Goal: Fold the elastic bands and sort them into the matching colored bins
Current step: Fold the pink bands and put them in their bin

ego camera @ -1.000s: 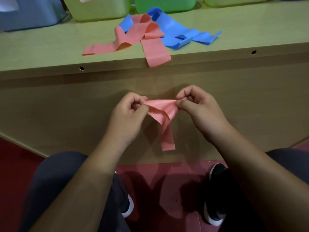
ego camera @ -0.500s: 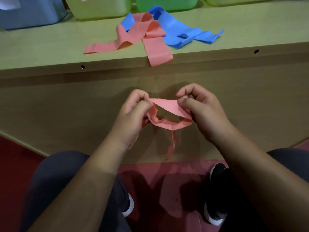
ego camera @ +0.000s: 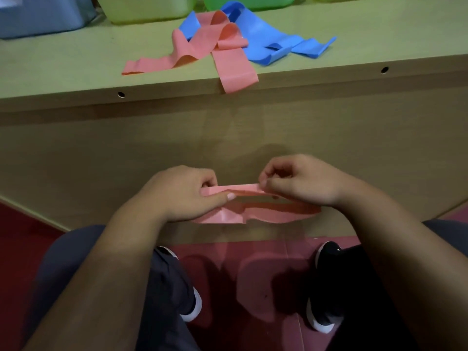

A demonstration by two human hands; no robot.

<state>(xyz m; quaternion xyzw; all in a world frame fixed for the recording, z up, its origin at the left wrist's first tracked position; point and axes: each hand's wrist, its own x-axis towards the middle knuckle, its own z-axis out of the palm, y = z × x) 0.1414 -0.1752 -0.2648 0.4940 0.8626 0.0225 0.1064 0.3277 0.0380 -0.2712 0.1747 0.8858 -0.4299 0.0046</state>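
Reaches both forearms forward over the knees, low in front of the desk's [ego camera: 76, 72] front panel. Holds the left hand [ego camera: 182, 193] knuckles-up, thumb stretched rightward along the top fold, fingers [ego camera: 206, 177] curled down behind it and clamping that end. Holds the right hand [ego camera: 298, 183] a little apart from the left, back upward, fingers curled tight and pinching the other end of the same fold. Grips one pink elastic band [ego camera: 255, 215] between the two hands: doubled into a flat, narrow strip on top, drawn level from thumb to pinch, with a looser, creased layer sagging beneath and running under the right wrist. Carries it in the air, below the desk's front edge. Leaves a second pink band [ego camera: 228, 64] on the desk top, looped and twisted, one end hanging over the front edge, partly overlapping a crumpled blue elastic band [ego camera: 266, 39]. Faces a blue-grey bin [ego camera: 38, 19], a yellow-green bin [ego camera: 144, 8] and a green bin [ego camera: 248, 1] at the desk's far side, all cut off by the frame
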